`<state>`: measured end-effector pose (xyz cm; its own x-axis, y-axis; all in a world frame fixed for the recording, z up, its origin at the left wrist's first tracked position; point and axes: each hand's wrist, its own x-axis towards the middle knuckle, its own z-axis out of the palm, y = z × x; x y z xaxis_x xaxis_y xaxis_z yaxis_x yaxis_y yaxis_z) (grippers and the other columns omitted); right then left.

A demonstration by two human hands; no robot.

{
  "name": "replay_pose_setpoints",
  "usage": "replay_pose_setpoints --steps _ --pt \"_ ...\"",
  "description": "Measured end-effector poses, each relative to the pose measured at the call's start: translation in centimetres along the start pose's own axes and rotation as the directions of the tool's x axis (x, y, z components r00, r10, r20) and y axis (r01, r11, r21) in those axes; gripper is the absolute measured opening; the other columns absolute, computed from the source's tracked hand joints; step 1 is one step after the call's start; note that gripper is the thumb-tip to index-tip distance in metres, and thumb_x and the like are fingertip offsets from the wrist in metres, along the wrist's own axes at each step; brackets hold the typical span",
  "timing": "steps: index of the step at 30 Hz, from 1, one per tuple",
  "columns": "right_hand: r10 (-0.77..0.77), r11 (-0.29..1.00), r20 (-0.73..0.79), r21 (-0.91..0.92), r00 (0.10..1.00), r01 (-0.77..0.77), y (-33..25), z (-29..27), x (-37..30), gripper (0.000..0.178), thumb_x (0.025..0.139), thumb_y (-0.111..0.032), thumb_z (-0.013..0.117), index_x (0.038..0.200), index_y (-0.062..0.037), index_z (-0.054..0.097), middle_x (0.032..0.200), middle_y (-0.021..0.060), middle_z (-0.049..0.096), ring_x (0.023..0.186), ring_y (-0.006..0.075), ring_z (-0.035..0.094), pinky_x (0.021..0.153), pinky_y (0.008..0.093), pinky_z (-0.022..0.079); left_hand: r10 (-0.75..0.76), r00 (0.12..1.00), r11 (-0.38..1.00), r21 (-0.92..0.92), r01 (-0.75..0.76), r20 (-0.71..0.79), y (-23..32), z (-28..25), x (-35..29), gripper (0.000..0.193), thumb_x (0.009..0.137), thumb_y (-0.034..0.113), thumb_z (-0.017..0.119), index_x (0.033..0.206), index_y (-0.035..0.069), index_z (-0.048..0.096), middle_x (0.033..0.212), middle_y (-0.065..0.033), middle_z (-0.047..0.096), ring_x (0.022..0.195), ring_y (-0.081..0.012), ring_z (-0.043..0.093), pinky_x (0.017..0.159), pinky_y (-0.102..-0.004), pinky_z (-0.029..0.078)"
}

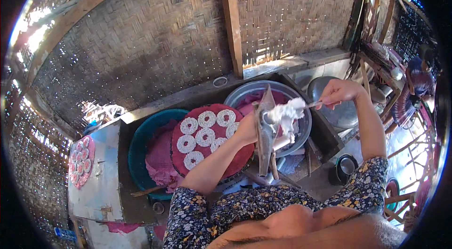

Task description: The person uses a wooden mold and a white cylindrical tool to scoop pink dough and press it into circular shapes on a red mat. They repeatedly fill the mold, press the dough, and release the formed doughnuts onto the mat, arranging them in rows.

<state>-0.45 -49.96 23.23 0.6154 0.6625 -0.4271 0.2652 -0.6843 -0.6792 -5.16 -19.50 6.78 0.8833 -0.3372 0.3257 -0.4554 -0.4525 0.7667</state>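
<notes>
My left hand (248, 129) is closed round a long, tapered brown-grey wooden tool (266, 143), tilted upright over the edge of a grey metal basin (305, 129). Pinched in the fingers of my right hand (335, 93) is the thin handle of a utensil (312, 104). Its far end is hidden under a clump of sticky white dough (288, 111), which meets the tool's upper part. Left of my left hand, a round tray covered in red cloth (214, 147) bears several white lacy dough rings (205, 137). Pink cloth and more white stuff show inside the basin.
A teal tub (136, 155) with pink cloth (162, 157) stands under the tray's left side. Farther left, a pale box top (106, 164) carries another batch of rings (81, 162). A metal pot (336, 112) and a dark bucket (347, 166) are at right. Woven walls (155, 37) rise behind.
</notes>
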Motion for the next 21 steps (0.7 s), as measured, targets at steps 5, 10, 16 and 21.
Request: replay_pose_setpoints --steps 5,10,16,21 --pt "-0.393 0.725 -0.227 -0.672 0.891 0.149 -3.7 0.6 0.9 0.025 0.071 -0.030 0.066 0.086 -0.0107 0.066 0.068 0.0031 0.061 0.058 0.0156 0.056 0.052 0.0297 0.041 0.072 0.997 0.960 0.268 -0.076 0.022 2.2 0.6 0.1 0.044 0.069 0.031 0.065 0.107 0.011 0.056 0.102 -0.0171 0.058 0.092 -0.0345 0.057 0.077 -0.0396 0.047" --pt "-0.699 0.288 -0.133 -0.952 0.703 0.107 -9.9 5.2 3.3 0.019 0.063 -0.023 0.066 0.072 -0.0093 0.057 0.065 0.0040 0.059 0.067 0.0245 0.060 0.060 0.0371 0.043 -0.041 0.996 0.996 0.081 0.047 -0.075 1.4 0.7 -0.3 0.049 0.070 0.030 0.068 0.112 0.008 0.054 0.108 -0.0121 0.058 0.095 -0.0257 0.058 0.080 -0.0360 0.046" --pt "-0.805 0.048 0.006 -0.996 0.593 0.076 -8.7 9.8 5.7 0.012 0.065 -0.020 0.061 0.070 -0.0127 0.053 0.064 0.0015 0.053 0.067 0.0216 0.057 0.061 0.0371 0.042 -0.227 0.971 0.966 -0.144 0.216 -0.069 -1.0 1.3 0.5 0.058 0.065 0.023 0.076 0.115 0.006 0.052 0.101 -0.0067 0.061 0.092 -0.0147 0.057 0.076 -0.0293 0.047" --pt "-0.759 0.207 -0.185 -0.978 0.624 -0.038 -8.5 7.2 2.4 0.016 0.064 -0.024 0.063 0.068 -0.0130 0.053 0.062 0.0018 0.051 0.064 0.0223 0.055 0.059 0.0366 0.041 -0.177 0.982 0.968 -0.192 0.161 -0.068 -3.2 1.3 0.3 0.055 0.070 0.015 0.072 0.119 0.005 0.048 0.110 -0.0080 0.057 0.095 -0.0144 0.056 0.080 -0.0289 0.048"
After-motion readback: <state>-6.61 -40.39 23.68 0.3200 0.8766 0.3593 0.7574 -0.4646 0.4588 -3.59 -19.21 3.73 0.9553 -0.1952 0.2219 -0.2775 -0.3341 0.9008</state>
